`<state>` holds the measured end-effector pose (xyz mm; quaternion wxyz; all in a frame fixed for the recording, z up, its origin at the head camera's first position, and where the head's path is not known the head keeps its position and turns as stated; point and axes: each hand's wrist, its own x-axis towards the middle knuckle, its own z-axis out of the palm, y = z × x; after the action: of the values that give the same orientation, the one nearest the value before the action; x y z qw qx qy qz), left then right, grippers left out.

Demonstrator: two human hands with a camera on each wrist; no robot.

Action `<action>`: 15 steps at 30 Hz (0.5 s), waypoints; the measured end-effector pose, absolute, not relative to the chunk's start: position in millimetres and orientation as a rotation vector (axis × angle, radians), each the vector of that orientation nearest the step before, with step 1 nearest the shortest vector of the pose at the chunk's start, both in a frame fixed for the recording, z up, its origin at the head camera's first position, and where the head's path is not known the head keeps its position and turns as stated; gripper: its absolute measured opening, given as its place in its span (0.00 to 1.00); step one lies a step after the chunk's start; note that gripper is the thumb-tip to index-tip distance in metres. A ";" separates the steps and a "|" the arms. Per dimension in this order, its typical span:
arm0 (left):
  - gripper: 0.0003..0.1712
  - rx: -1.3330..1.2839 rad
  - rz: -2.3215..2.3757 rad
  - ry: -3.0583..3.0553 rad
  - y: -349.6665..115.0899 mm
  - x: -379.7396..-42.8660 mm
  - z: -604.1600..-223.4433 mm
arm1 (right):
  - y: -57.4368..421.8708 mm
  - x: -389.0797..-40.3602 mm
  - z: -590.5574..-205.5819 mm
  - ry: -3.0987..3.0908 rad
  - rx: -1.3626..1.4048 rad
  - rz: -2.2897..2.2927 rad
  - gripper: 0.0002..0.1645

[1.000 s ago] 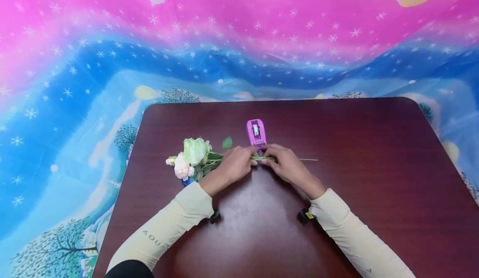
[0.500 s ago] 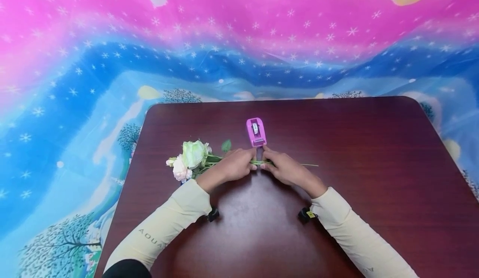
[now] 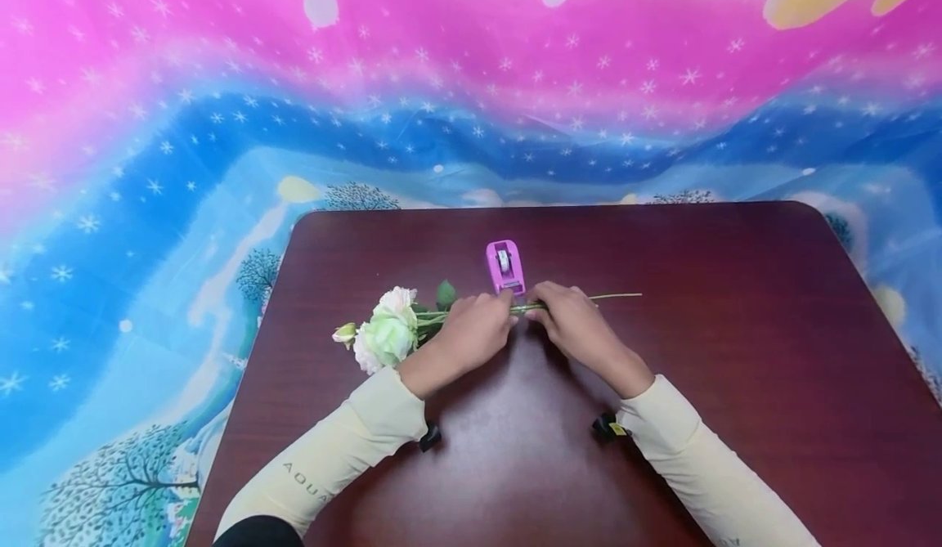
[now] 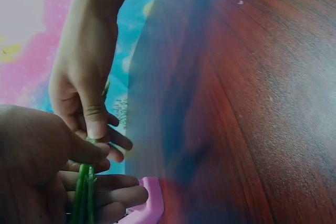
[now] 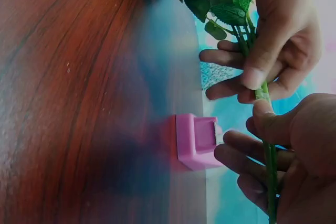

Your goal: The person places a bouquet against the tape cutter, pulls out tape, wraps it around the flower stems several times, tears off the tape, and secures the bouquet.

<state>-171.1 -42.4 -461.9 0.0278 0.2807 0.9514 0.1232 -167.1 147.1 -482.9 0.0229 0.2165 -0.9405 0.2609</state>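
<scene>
A bunch of flowers (image 3: 390, 336) with pale green and pinkish-white blooms lies crosswise in the head view, heads to the left. My left hand (image 3: 474, 328) pinches its stems below the leaves (image 5: 229, 14). Close beside it, my right hand (image 3: 581, 320) pinches the same green stems (image 5: 270, 177) nearer their ends between thumb and fingers. A shiny clear band of tape (image 5: 262, 94) wraps the stems between the two thumbs. One long thin stem (image 3: 620, 295) sticks out past my right hand. Just beyond the fingertips stands a pink tape dispenser (image 3: 505, 269) with a white roll.
The dark reddish-brown table (image 3: 699, 285) carries all of this. A single green leaf (image 3: 446, 294) shows beyond my left hand. Behind the table's far edge hangs a pink and blue printed cloth (image 3: 471, 81).
The bunch has turned about its stems, so a pinkish bloom now shows on the far side of the green one. The long stem's tip has swung away from me and slightly right.
</scene>
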 end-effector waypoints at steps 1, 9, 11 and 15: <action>0.11 0.852 0.374 2.942 -42.3 -170.4 -461.8 | 148.0 -167.2 -484.1 -2.899 0.673 0.794 0.06; 0.14 0.799 0.390 2.982 -41.7 -163.2 -464.8 | 153.1 -167.2 -494.0 -2.813 0.696 0.705 0.07; 0.12 0.786 0.406 3.013 -42.1 -161.5 -466.9 | 153.2 -167.5 -495.8 -2.805 0.719 0.688 0.08; 0.07 0.739 0.387 3.109 -42.8 -158.1 -472.0 | 152.9 -169.0 -497.8 -2.829 0.772 0.692 0.08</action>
<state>-158.1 -42.8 -472.0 -0.0385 0.2295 0.9651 0.1202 -169.0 152.9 -497.8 0.0642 0.2556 -0.9370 0.2293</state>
